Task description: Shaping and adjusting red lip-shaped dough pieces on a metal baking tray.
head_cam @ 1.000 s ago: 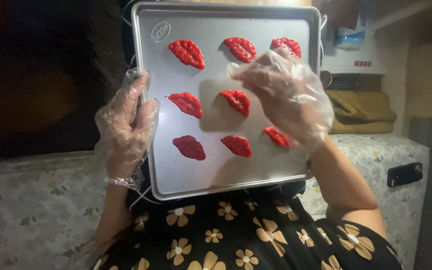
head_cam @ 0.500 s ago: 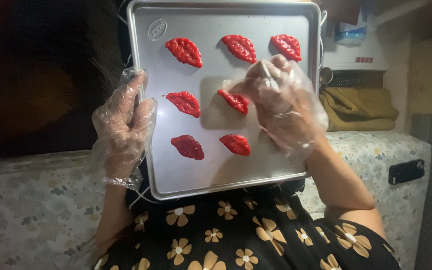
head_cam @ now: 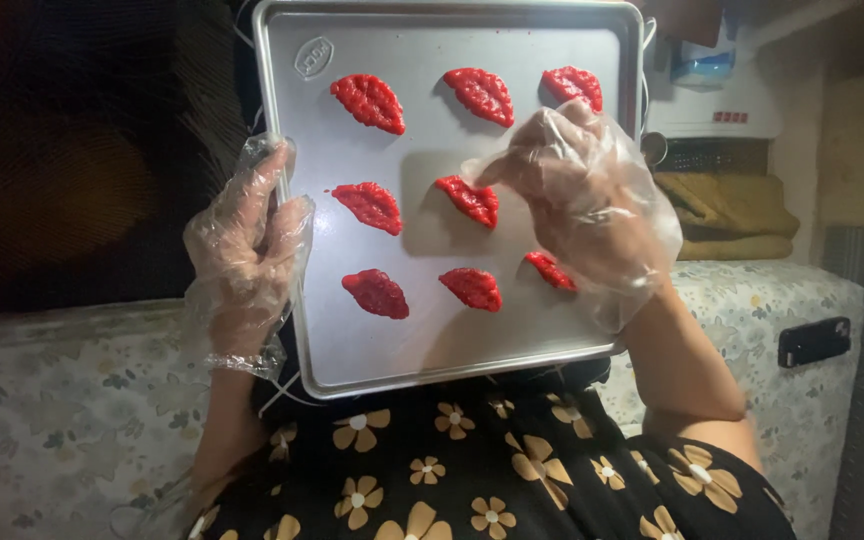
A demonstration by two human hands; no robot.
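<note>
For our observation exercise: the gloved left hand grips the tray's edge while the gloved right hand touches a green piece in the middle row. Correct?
Not quite. In the head view the piece under the right hand is red, not green. The left hand does grip the tray edge.

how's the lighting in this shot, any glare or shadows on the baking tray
Head view: a bright light washes out the metal tray around its middle, and each red piece throws a soft shadow; the gloved right hand shades the tray beneath it; the left hand stays dimmer at the tray's edge; the background left is nearly black.
</note>
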